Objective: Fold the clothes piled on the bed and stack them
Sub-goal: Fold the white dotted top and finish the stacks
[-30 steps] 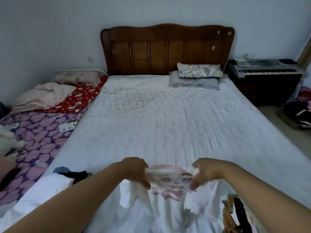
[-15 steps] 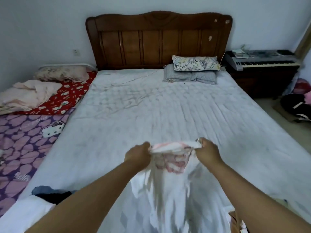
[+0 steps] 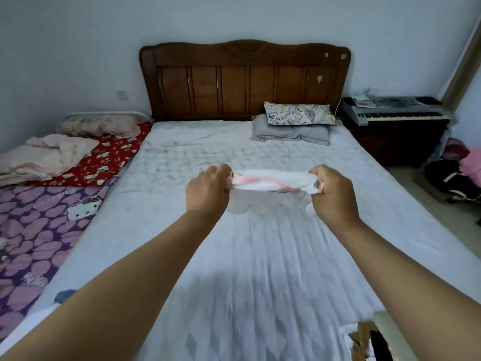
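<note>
1. Broadly, one bed [image 3: 260,157] with a pale sheet runs lengthwise away toward the wooden headboard [image 3: 244,79]; bare sheet lies on every side of the hands.
2. One white garment [image 3: 276,179], pink-marked, is stretched with its long axis left to right above mid-bed, its body trailing blurred toward the camera.
3. Two pillows [image 3: 294,123] sit stacked at the head, right side.
4. Left hand [image 3: 208,190] and right hand [image 3: 331,192], fingers curled, each grip one end of the garment.

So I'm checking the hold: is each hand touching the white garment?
Touching. The head view shows the left hand and right hand each gripping an end of the white garment.
</note>
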`<state>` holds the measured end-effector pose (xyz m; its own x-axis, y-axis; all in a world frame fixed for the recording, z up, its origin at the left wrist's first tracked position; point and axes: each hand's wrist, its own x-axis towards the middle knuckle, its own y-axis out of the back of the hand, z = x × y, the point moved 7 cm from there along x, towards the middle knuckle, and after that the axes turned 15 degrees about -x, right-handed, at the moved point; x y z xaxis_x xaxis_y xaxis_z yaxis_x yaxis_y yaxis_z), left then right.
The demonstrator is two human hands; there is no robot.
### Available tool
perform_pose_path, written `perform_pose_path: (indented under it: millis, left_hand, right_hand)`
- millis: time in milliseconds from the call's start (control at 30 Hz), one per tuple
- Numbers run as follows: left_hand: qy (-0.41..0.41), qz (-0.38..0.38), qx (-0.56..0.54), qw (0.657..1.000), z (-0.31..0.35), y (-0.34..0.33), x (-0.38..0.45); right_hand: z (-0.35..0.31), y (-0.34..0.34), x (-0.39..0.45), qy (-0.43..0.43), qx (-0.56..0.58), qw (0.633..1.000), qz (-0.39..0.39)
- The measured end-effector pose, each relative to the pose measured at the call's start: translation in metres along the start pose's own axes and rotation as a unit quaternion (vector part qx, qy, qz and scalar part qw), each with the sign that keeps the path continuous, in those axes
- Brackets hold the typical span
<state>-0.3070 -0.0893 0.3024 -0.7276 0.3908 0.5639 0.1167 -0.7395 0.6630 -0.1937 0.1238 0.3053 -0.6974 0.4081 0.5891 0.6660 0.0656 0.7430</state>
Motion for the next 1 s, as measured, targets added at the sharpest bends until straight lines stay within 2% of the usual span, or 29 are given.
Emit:
perform_pose_path:
  millis: [67,167,333,467,500,533,600,767,900,1000]
  left_hand:
    - [-0.007,-0.058,0.001,0.998,-0.012,-0.015,-0.026]
    - [0.038,-0.212,0.034,0.976,-0.039,-0.052,-0.079]
    - [0.103,-0.419,0.065,0.900,-0.081,-0.107,-0.184]
    - [0.123,-0.535,0.054,0.834,-0.112,-0.142,-0.288]
    - [0.137,-0.557,0.053,0.817,-0.119,-0.148,-0.318]
    - [0.146,-0.572,0.056,0.805,-0.127,-0.152,-0.343]
    - [0.151,-0.595,0.077,0.786,-0.137,-0.157,-0.393]
    - [0.162,-0.605,0.080,0.775,-0.137,-0.158,-0.471]
    - [0.158,-0.609,0.091,0.772,-0.129,-0.158,-0.497]
    - [0.169,-0.652,0.106,0.731,-0.126,-0.158,-0.525]
  right_hand:
    - [0.011,-0.018,-0.031,-0.004,-0.044,0.997,-0.064]
    - [0.031,-0.060,-0.097,0.020,-0.127,0.966,-0.224]
    - [0.068,-0.115,-0.212,0.038,-0.112,0.914,-0.389]
    - [0.083,-0.139,-0.306,0.089,-0.129,0.872,-0.464]
    - [0.091,-0.148,-0.339,0.098,-0.110,0.847,-0.511]
    - [0.103,-0.157,-0.367,0.105,-0.119,0.823,-0.545]
    - [0.105,-0.155,-0.410,0.147,-0.167,0.807,-0.547]
    - [0.105,-0.160,-0.482,0.116,-0.174,0.756,-0.620]
    - [0.094,-0.160,-0.515,0.124,-0.191,0.738,-0.635]
    - [0.088,-0.158,-0.540,0.147,-0.175,0.718,-0.657]
